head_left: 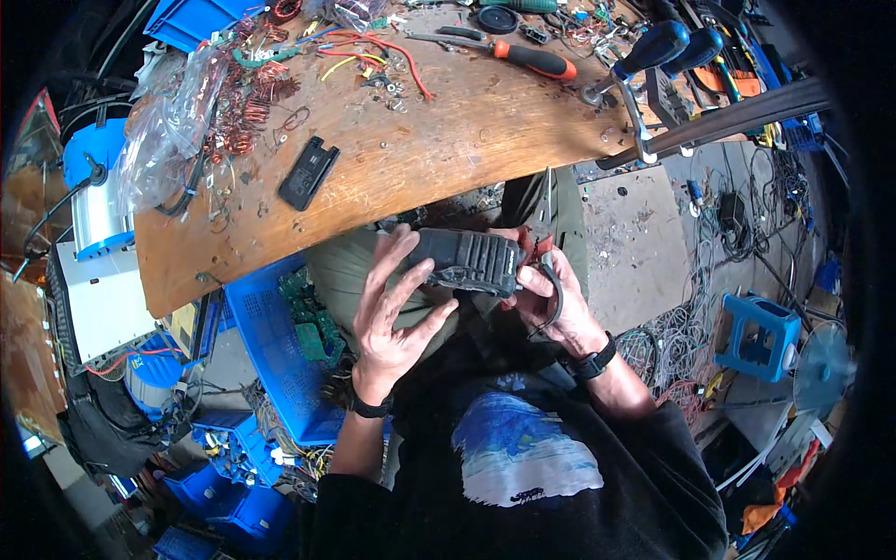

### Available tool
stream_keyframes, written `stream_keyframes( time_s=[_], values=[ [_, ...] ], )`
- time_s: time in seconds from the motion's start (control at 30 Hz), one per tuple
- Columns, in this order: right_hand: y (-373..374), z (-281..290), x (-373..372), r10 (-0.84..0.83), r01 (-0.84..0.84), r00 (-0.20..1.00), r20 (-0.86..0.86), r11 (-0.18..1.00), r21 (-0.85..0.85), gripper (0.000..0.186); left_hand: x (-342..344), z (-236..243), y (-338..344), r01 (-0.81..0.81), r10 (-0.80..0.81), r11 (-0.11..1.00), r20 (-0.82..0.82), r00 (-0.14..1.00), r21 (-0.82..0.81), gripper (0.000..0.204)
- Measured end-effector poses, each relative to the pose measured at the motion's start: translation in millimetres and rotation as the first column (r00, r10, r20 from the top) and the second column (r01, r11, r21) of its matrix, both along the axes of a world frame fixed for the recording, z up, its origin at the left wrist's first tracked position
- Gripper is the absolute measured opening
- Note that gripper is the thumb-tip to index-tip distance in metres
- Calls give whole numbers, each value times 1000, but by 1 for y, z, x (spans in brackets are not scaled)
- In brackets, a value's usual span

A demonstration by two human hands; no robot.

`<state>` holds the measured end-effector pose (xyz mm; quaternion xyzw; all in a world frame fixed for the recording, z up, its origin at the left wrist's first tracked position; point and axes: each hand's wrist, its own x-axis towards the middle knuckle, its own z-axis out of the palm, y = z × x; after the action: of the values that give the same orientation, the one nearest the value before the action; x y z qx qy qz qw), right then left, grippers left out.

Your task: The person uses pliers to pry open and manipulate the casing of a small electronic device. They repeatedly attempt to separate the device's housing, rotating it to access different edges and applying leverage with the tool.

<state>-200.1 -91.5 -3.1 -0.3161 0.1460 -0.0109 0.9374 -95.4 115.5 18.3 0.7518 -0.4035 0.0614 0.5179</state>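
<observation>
My left hand (392,308) wraps around the left end of a black ribbed device casing (471,261), held over my lap below the workbench edge. At its right end my right hand (555,303) grips the casing, with a thin black cable looping across the fingers and a small red part by the thumb. A black watch sits on my right wrist and a dark band on my left. A flat black cover plate (309,173) lies on the wooden workbench (448,140) above my hands.
An orange-handled screwdriver (534,59), copper wire coils (252,103), loose coloured wires and a plastic bag (168,121) litter the bench. A blue-handled clamp (653,56) grips its right edge. Blue crates with circuit boards (280,345) stand left; tangled cables and a blue stool (761,331) lie right.
</observation>
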Motion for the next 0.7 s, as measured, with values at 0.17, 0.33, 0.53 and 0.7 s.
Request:
stream_keyframes(
  time_s=[0.17,0.33,0.53,0.7],
  values=[
    [-5,11,1,50,-49,999,-15,998,44,54,0,6,-10,21,-35,993,-123,992,-112,26],
    [-1,6,6,22,-20,998,65,999,-43,50,-4,4,-15,-35,21,997,-187,982,-72,16],
    [3,7,9,-22,32,983,-181,998,56,37,-14,0,-22,-154,114,987,-468,876,-49,15],
    [-1,1,10,81,-60,970,-231,993,97,35,-14,2,-22,-182,159,983,-548,821,13,15]
  ],
)
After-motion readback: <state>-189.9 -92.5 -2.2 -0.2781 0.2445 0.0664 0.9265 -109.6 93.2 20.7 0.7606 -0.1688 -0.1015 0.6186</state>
